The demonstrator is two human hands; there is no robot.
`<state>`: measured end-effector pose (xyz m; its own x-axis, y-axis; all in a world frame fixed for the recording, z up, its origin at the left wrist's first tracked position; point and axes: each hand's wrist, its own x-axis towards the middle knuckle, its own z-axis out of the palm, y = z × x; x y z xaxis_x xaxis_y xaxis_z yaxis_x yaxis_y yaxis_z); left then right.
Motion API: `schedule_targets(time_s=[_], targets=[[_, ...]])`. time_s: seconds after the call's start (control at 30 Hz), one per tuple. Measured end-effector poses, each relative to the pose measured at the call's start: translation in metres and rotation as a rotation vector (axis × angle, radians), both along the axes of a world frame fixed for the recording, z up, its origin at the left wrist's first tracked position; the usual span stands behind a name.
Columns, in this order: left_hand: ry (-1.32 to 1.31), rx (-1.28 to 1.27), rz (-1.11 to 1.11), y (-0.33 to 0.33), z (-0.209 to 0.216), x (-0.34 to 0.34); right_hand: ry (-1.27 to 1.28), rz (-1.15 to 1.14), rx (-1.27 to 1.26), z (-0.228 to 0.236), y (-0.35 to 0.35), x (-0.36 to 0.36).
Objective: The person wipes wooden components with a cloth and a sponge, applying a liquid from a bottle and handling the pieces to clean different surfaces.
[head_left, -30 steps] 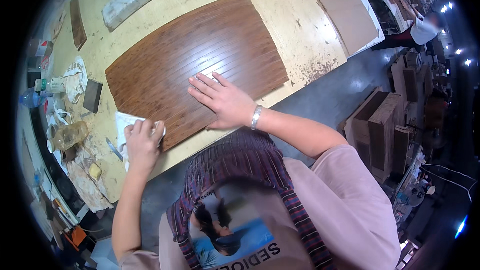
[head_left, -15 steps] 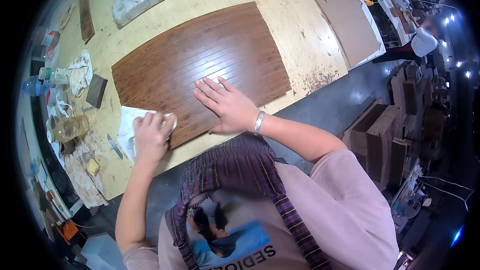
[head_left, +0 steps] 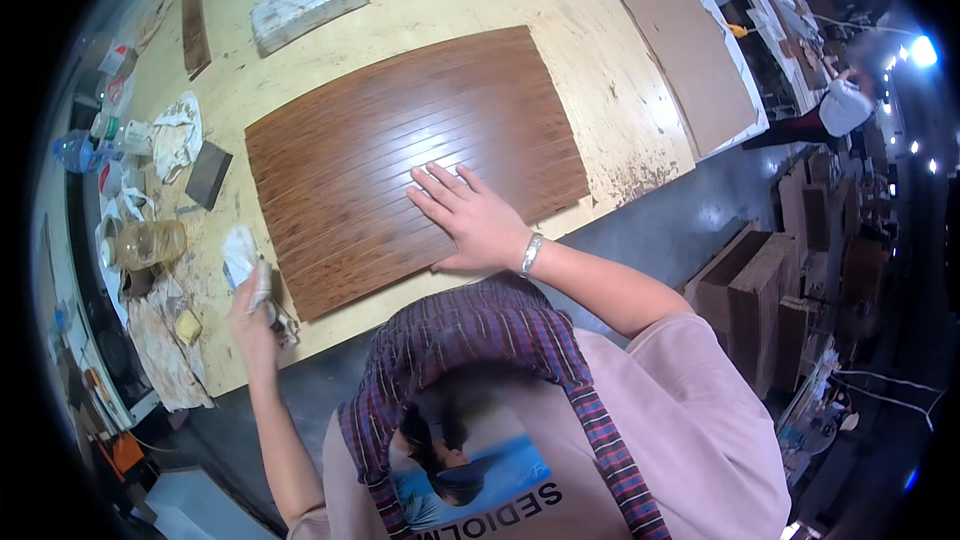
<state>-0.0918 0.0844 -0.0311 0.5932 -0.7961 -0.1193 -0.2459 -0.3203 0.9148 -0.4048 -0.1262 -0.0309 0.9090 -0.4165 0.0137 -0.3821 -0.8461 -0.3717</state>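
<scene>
Brown slatted wood panel (head_left: 415, 165) lies across the middle of the bench (head_left: 600, 70). Right hand (head_left: 475, 220) rests flat on it, fingers spread, holding nothing. Left hand (head_left: 255, 305) grips a white rag (head_left: 240, 252) at the panel's near-left corner.

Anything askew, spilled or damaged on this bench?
The yellow benchtop is worn and chipped along its near edge beside the brown slatted panel. Stained rags spill over the left corner. The panel itself looks intact under the right hand; the left hand grips a white cloth.
</scene>
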Motion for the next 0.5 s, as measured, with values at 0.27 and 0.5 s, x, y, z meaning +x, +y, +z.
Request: schedule_targets(time_s=[0.27, 0.5], targets=[[1.047, -0.503, 0.559, 0.058, -0.013, 0.028, -0.126, 0.076, 0.107, 0.033, -0.012, 0.061], [1.224, -0.769, 0.677, 0.069, -0.011, 0.034, -0.201, 0.305, 0.384, 0.042, 0.004, 0.282]])
